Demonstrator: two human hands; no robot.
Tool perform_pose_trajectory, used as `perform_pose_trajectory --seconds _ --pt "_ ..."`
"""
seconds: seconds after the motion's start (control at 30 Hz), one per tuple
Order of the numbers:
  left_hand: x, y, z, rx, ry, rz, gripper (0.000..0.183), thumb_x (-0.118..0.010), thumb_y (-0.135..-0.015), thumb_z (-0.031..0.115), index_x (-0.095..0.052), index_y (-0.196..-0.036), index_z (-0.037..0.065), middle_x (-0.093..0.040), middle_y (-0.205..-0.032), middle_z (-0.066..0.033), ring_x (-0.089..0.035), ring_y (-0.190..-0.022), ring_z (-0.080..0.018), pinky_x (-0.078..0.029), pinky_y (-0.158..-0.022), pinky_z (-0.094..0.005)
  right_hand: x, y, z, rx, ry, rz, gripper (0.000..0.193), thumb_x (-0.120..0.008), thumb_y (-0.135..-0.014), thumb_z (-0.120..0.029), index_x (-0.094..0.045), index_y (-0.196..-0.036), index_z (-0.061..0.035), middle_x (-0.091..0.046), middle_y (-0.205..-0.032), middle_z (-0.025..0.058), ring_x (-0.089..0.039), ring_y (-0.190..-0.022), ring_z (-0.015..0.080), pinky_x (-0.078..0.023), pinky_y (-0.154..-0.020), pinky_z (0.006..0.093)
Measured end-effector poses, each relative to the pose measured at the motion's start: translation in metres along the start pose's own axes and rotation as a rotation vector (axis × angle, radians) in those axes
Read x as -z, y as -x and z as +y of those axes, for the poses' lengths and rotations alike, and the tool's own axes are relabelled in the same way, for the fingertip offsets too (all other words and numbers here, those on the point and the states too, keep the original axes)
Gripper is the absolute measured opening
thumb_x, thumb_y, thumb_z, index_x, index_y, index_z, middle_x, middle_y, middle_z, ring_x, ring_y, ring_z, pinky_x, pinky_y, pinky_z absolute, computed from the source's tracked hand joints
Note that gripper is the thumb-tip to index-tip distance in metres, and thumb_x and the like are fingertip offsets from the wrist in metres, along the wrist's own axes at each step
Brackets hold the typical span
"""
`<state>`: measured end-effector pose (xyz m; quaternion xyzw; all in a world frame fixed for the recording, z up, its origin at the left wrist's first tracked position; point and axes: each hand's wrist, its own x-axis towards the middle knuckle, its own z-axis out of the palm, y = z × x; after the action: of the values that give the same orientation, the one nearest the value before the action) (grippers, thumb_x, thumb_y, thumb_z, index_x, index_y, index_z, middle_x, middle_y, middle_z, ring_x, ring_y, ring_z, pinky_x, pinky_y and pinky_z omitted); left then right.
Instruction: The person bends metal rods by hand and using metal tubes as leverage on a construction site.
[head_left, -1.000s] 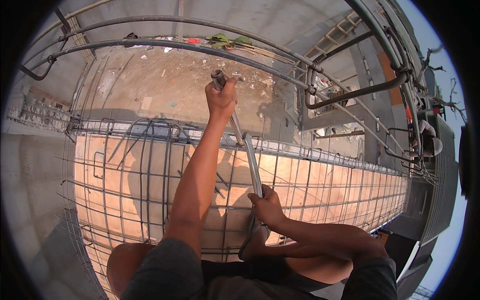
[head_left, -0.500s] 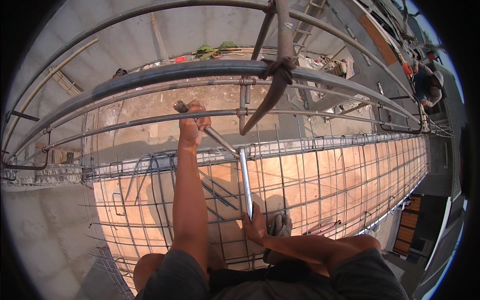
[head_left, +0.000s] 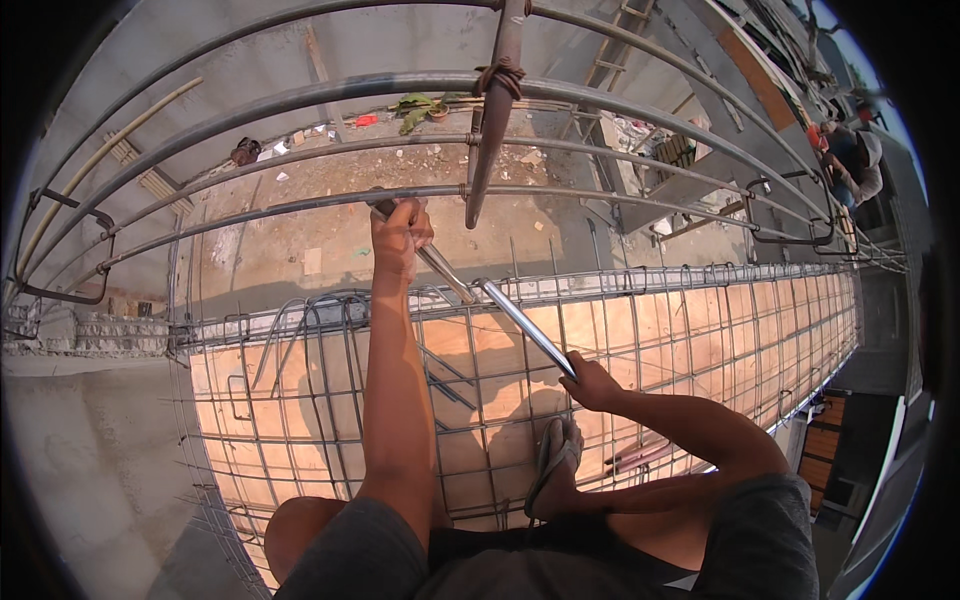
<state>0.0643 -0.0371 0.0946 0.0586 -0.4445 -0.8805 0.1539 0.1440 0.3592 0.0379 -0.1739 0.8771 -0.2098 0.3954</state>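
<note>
My left hand [head_left: 400, 238] is closed around a dull steel tube [head_left: 440, 268], held out over the rebar grid [head_left: 600, 340]. The tube's lower end points down to the right. My right hand [head_left: 592, 383] grips the near end of a shiny steel tube [head_left: 528, 328], which slants up to the left. The tips of both tubes come close together above the far edge of the grid. Whether they touch, or hold a bar between them, I cannot tell. Thin steel bars cross beneath the tubes over orange-brown plywood [head_left: 690, 400].
Scaffold pipes [head_left: 330, 95] run across in front of me, with an upright pipe [head_left: 492, 140] tied to one. Loose bent bars [head_left: 320, 315] lie at the left of the grid. My sandalled foot [head_left: 555, 460] stands on it. Another person [head_left: 855, 165] is at the far right.
My right hand has moved right and farther away, swinging the shiny tube from nearly upright to a slant. My left hand keeps its grip. The view has shifted slightly.
</note>
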Motion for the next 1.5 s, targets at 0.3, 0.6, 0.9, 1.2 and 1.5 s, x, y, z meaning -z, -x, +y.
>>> perform_pose_trajectory --seconds 0.3,0.6,0.9,1.2,1.5 --pt "-0.032 0.020 -0.010 -0.106 -0.083 0.123 0.032 -0.064 -0.086 0.003 -0.043 -0.064 0.011 -0.041 -0.053 0.0026 -0.037 -0.043 -0.0080 -0.030 -0.043 -0.0273 0.007 0.066 -0.096 -0.183 -0.264 -0.135 0.050 -0.062 -0.092 -0.023 -0.042 -0.128 0.0060 -0.065 -0.084 0.0260 -0.069 -0.082 0.0386 -0.053 -0.073 0.0482" --pt "-0.021 0.045 -0.012 -0.095 -0.072 0.148 0.031 -0.055 -0.085 0.002 -0.035 -0.064 0.014 -0.033 -0.048 0.0014 -0.030 -0.040 -0.0101 -0.027 -0.043 -0.0286 -0.061 0.137 0.063 -0.120 -0.209 0.230 0.035 -0.072 -0.085 -0.016 -0.056 -0.113 -0.0021 -0.063 -0.072 0.0169 -0.065 -0.067 0.0311 -0.049 -0.062 0.0417" --pt "-0.025 0.068 0.001 -0.160 -0.081 -0.020 0.025 -0.052 -0.082 0.001 -0.036 -0.065 0.012 -0.035 -0.049 -0.0004 -0.030 -0.041 -0.0102 -0.029 -0.044 -0.0293 -0.120 0.094 0.110 -0.111 -0.331 0.633 0.026 -0.071 -0.085 -0.009 -0.059 -0.105 -0.0004 -0.053 -0.062 0.0052 -0.048 -0.055 0.0110 -0.041 -0.052 0.0315" --pt "-0.016 0.060 -0.002 -0.118 -0.083 -0.065 0.020 -0.055 -0.082 0.000 -0.043 -0.067 0.007 -0.039 -0.052 -0.0009 -0.034 -0.044 -0.0095 -0.030 -0.044 -0.0290 -0.094 0.085 0.121 -0.142 -0.212 0.661 0.031 -0.072 -0.084 -0.019 -0.058 -0.108 -0.0047 -0.065 -0.071 0.0169 -0.066 -0.063 0.0372 -0.050 -0.057 0.0451" --pt "-0.042 0.061 -0.021 -0.279 -0.187 0.115 0.022 -0.053 -0.081 0.003 -0.037 -0.067 0.010 -0.037 -0.050 -0.0020 -0.031 -0.042 -0.0116 -0.028 -0.043 -0.0295 -0.105 0.099 0.132 -0.231 -0.154 0.640 0.032 -0.072 -0.085 -0.017 -0.058 -0.111 -0.0057 -0.064 -0.073 0.0141 -0.064 -0.062 0.0309 -0.049 -0.059 0.0405"
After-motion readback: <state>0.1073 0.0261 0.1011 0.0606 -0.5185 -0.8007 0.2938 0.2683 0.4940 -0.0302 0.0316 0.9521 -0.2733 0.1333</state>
